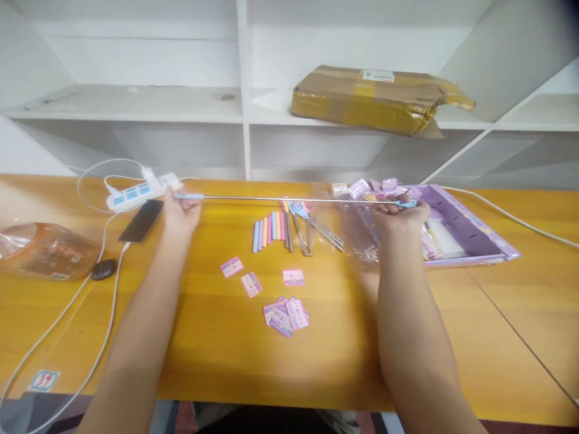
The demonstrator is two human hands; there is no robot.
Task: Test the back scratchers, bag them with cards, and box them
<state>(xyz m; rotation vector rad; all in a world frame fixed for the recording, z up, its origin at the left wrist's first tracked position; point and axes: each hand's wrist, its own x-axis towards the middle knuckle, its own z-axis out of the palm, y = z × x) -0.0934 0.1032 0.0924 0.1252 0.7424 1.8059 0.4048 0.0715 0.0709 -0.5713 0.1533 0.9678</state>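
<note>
Stretched level between both hands is an extended telescopic back scratcher [289, 199] with a thin metal rod. My left hand [178, 211] is closed around its light blue grip. At the other end, my right hand [398, 211] is closed on the rod beside the blue hand-shaped head. Below the rod, on the table, lie several pink, blue and yellow handle tubes [268, 232] in a row. Beside them are more back scratchers [312, 226] with metal rods, some with blue or pink heads. Small printed cards [286, 313] lie nearer me, several in an overlapping pile.
At right stands a purple box [491, 241] with plastic bags and cards by it. A power strip [145, 191], phone [142, 220], black mouse [104, 269] and orange package [49, 250] lie left, among white cables. A taped carton [366, 99] rests on the shelf.
</note>
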